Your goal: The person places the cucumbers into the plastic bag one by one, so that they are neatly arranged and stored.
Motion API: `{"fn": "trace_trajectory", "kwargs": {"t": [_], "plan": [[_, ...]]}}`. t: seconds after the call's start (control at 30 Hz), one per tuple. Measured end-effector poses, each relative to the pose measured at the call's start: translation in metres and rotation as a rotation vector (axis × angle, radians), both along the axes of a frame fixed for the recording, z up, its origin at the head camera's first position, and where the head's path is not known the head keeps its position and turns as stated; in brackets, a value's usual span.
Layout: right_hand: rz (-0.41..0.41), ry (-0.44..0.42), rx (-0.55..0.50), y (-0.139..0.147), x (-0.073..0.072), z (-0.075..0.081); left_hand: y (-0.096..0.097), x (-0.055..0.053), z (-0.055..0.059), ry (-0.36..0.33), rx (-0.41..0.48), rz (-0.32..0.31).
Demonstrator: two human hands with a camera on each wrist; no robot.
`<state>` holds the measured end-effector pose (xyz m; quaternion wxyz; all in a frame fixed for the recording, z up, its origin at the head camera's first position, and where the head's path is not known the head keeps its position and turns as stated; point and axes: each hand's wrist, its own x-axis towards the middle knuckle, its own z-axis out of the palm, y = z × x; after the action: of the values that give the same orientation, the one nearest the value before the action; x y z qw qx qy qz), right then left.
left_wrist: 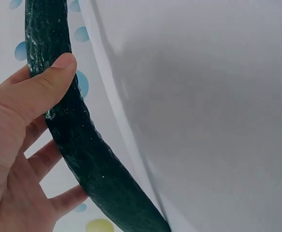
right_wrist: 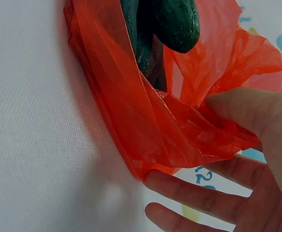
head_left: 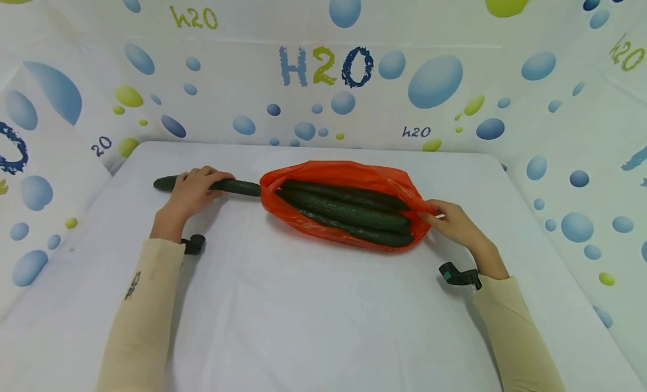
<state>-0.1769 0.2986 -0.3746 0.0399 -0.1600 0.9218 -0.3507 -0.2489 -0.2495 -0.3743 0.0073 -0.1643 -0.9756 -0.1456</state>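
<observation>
A long dark green cucumber [head_left: 241,187] lies crosswise at the far left of the table, its right end meeting the edge of a red plastic bag [head_left: 323,235]. My left hand [head_left: 194,191] grips this cucumber near its middle; the left wrist view shows the thumb [left_wrist: 58,79] over one side and fingers behind. Inside the bag's wide opening lie several more cucumbers [head_left: 349,209], side by side. At the bag's right end, my right hand [head_left: 455,220] pinches the rim between thumb and fingers. In the right wrist view, the thin red plastic [right_wrist: 199,130] bunches under the thumb, with cucumber ends beyond.
A white cloth [head_left: 313,324] covers the table. Behind it and at both sides hangs a white backdrop [head_left: 242,66] with blue and green drops and H2O lettering. Black wrist cameras [head_left: 457,275] sit on both wrists, close over the cloth.
</observation>
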Motion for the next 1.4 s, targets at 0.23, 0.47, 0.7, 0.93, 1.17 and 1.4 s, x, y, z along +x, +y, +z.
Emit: {"fn": "trace_trajectory", "kwargs": {"t": [0.23,0.47,0.7,0.93,1.17,1.4], "plan": [[0.003,0.006,0.008,0.000,0.001,0.002,-0.005,0.001,-0.001,0.028,0.018,-0.037],[-0.001,0.000,0.016,0.002,0.001,0.002,-0.007,0.007,0.002,0.007,0.015,-0.038],[0.001,-0.005,0.024,0.002,0.001,0.000,-0.011,0.018,0.010,-0.035,0.021,-0.026],[0.004,-0.003,0.027,0.001,0.000,-0.001,-0.014,0.024,0.016,-0.031,0.018,-0.006],[0.015,0.025,0.026,0.000,-0.001,-0.005,-0.014,0.030,0.023,-0.014,0.010,0.013],[0.022,0.027,0.035,-0.002,-0.003,-0.006,-0.011,0.036,0.027,0.046,0.044,0.024]]}}
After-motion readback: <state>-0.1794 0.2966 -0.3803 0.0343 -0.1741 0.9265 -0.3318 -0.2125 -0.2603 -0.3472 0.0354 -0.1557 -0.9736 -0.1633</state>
